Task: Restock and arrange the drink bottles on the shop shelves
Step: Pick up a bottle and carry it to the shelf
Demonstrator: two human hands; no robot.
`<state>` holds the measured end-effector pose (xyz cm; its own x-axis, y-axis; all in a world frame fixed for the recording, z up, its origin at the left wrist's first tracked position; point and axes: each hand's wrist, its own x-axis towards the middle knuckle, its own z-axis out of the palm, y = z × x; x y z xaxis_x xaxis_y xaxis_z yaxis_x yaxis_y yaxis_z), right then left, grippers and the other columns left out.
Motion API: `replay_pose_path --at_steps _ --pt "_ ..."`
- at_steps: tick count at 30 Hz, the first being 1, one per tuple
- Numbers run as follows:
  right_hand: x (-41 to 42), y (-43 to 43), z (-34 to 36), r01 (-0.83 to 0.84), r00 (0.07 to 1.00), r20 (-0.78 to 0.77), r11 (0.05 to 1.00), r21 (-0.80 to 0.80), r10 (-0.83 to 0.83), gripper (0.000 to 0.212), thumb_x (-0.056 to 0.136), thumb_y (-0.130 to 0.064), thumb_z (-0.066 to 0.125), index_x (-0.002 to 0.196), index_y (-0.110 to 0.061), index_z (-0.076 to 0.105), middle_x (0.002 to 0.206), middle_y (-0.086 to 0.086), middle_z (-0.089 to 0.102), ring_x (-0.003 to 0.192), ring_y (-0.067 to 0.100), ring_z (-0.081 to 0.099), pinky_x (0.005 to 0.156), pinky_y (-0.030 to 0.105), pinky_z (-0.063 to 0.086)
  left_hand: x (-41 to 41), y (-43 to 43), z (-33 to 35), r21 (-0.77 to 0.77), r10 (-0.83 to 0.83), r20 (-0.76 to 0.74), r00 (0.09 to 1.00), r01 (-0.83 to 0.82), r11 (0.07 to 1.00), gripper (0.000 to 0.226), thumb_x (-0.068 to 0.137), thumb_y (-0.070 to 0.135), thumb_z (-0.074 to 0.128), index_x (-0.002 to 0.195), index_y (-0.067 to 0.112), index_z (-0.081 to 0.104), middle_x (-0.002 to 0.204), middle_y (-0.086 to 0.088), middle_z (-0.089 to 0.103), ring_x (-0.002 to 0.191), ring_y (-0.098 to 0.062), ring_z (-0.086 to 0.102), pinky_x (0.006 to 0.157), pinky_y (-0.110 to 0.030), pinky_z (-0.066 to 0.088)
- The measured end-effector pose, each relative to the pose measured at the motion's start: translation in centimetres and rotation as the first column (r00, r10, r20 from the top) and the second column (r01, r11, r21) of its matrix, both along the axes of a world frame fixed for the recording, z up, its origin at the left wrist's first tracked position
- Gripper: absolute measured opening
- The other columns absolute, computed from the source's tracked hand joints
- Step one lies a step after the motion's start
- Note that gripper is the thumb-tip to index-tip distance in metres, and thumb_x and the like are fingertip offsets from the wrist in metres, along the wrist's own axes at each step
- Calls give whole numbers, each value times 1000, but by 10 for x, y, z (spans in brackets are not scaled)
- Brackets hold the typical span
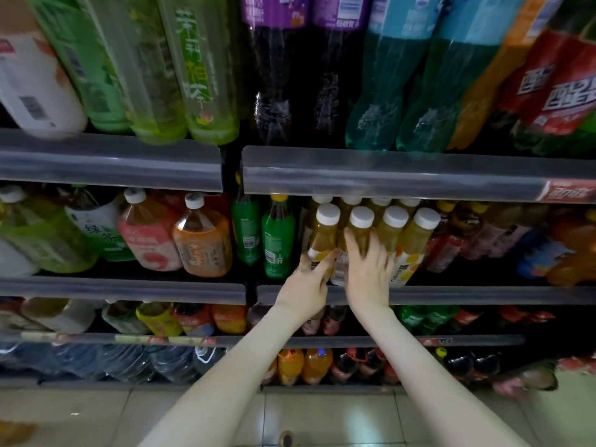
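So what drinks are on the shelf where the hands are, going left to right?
Light-green bottle → white green-tea bottle → pink-label bottle → orange-label bottle → two green bottles → yellow juice bottles with white caps.

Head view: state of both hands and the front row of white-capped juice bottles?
left hand, grip closed round the base of the leftmost juice bottle
right hand, fingers spread, pressing the second juice bottle
leftmost juice bottle, upright, capped
second juice bottle, upright, capped
third juice bottle, upright, capped
fourth juice bottle, upright, capped
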<state>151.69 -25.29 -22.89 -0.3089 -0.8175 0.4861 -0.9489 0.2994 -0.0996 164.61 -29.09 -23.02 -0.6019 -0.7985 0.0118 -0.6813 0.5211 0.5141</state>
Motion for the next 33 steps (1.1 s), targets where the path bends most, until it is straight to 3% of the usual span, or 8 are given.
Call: replay_pose_path --at_steps 3,8,12,18,23,26,30,33 --pt "-9 -3 -1 -3 998 -59 992 125 10 98 66 -1 78 143 -33 27 145 23 25 127 43 38 106 61 26 -2 0 -2 -17 -1 9 1000 1 1000 64 99 18 38 150 41 6 155 -27 8 112 -41 53 84 -37 47" --pt "-20 0 6 -37 997 -53 955 296 55 89 80 3 62 148 -36 21 155 22 3 137 39 18 113 55 6 -7 2 -3 -1 9 26 1000 -9 1000 62 100 21 37 150 38 5 154 -30 6 128 -43 40 95 -41 46" --pt "-20 5 7 -67 997 -23 966 250 75 91 78 -9 70 149 -36 19 153 24 15 129 43 36 110 57 16 -7 9 4 -20 68 23 997 -68 998 62 100 22 39 151 37 7 156 -25 3 137 -39 30 98 -42 46" --pt "-4 38 37 -213 966 187 960 184 178 81 92 -17 54 153 -32 2 158 14 10 143 33 14 115 50 10 -6 41 37 -75 128 -84 988 -135 988 59 98 21 42 151 27 17 158 -13 13 140 -31 28 103 -39 41" --pt "-8 67 82 -377 844 369 920 -106 389 70 94 -17 55 152 -22 16 154 3 26 141 19 22 115 36 27 -9 69 88 -206 116 -230 966 -165 965 55 98 26 45 149 21 25 153 -1 28 130 -20 43 97 -33 46" --pt "-21 83 117 -361 794 437 906 -220 423 59 97 -24 52 149 -21 25 150 -6 30 140 10 23 113 24 25 -24 81 124 -292 87 -253 964 -162 943 53 98 27 45 148 22 27 150 4 33 131 -15 42 96 -27 44" --pt "-45 111 155 -334 760 479 896 -293 440 38 98 -24 49 136 -19 44 136 -6 44 127 8 40 104 25 38 -57 98 161 -377 82 -220 972 -162 912 48 99 28 42 146 23 32 146 4 40 124 -12 49 87 -24 46" --pt "-63 132 170 -301 782 465 905 -301 415 34 99 -22 45 132 -20 46 133 -7 45 124 9 43 98 22 40 -83 112 179 -365 41 -229 973 -125 923 44 98 26 42 142 26 38 140 3 48 117 -14 54 87 -27 49"
